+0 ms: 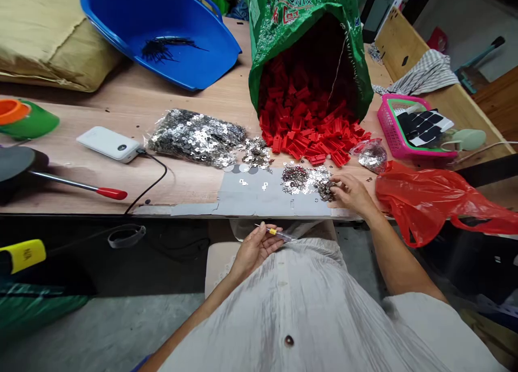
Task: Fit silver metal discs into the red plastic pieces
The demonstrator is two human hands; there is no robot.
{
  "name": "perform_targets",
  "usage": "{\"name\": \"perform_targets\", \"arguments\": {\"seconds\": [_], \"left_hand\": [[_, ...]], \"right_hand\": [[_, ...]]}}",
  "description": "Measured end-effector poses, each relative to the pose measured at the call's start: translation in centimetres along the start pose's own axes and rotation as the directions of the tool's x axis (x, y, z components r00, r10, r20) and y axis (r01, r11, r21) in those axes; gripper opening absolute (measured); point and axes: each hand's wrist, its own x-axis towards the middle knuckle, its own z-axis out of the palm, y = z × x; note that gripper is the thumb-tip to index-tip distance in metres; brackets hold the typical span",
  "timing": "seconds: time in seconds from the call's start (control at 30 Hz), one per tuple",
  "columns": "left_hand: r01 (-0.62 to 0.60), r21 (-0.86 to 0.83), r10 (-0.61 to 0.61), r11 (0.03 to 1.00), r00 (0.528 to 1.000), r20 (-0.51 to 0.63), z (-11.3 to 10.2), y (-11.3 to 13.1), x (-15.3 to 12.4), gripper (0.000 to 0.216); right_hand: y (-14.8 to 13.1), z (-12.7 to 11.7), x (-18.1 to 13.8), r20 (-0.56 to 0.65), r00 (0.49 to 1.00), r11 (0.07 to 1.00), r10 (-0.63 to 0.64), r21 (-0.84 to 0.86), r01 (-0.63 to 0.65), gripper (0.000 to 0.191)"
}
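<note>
You have two bare hands (pixel 254 248) (pixel 353 194), one slender yellow-banded tool (pixel 282 234), two clear plastic bags of silvery metal pieces (pixel 190 137) (pixel 371 156), one green sack of red plastic pieces (pixel 279 29), one blue plastic basin (pixel 162 15).

I could slide a hand low across the grey sheet (pixel 249 200), past a few loose metal pieces (pixel 265 186). Straight back, red pieces (pixel 297 118) and the green bag (pixel 259 37) wall me off. Beyond the right hand (pixel 353 193), the red plastic bag (pixel 437 199) (handle drooping over the edge) blocks a sideways sweep; leftward, a black cable (pixel 166 170) crosses.
</note>
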Motion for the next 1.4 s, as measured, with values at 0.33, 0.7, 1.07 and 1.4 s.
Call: {"name": "perform_targets", "arguments": {"seconds": [0.33, 0.7, 1.07, 1.4], "left_hand": [[0.005, 0.013, -0.005, 1.0, 1.0, -0.008, 0.5, 0.1, 0.0, 0.024], [0.016, 0.003, -0.016, 1.0, 1.0, -0.018, 0.9, 0.3, -0.3, 0.025], [0.014, 0.012, -0.014, 1.0, 1.0, 0.003, 0.3, 0.0, 0.1, 0.024], [0.017, 0.013, -0.017, 1.0, 1.0, 0.018, 0.2, -0.2, 0.5, 0.024]], "right_hand": [[1.1, 1.0, -0.2, -0.047, 0.999, 0.999, 0.023, 0.029, -0.022, 0.02], [0.8, 0.8, 1.1, -0.157, 0.987, 1.0, -0.02, 0.008, 0.021, 0.019], [-0.8, 1.1, 2.7, 0.05, 0.99, 0.99, -0.129, -0.051, 0.131, 0.026], [-0.5, 0.5, 2.1, 0.057, 0.983, 0.984, -0.175, -0.034, 0.177, 0.037]]}}
